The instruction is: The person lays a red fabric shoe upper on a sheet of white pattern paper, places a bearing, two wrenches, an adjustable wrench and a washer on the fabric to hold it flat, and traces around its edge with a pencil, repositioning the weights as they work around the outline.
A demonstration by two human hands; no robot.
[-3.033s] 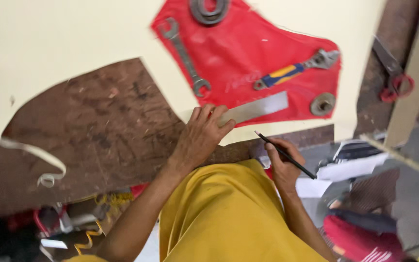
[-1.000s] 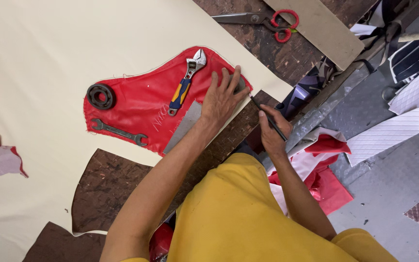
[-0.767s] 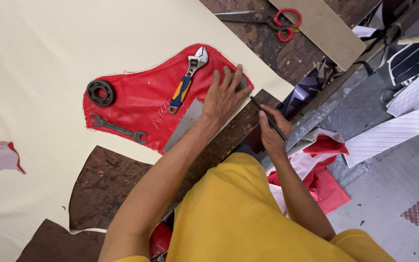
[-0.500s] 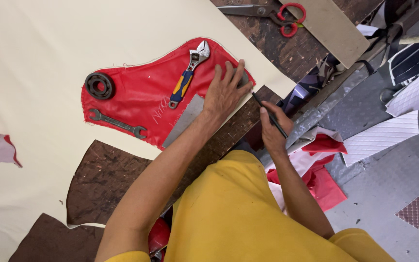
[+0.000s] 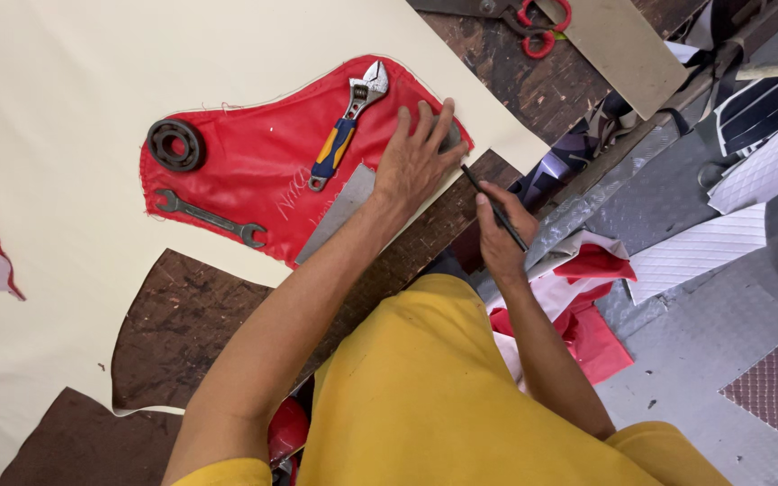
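Two hands are at work on the red pattern piece, which lies flat on a cream sheet spread over the dark worn table. The left hand is spread open, palm down, pressing the piece near its right-hand corner. The right hand is closed around a thin dark marking tool, whose tip sits at the edge of the piece just beside the left fingers. An adjustable wrench, a flat spanner, a round bearing and a grey metal strip rest on the piece as weights; red-handled scissors lie well apart at the top. Assessed risk: the corner under the left hand is the only part held by pressure, so a lapse there would let the red piece creep on the smooth sheet and throw the line off. The tool tip also runs close to the fingertips and could mark or nick them.
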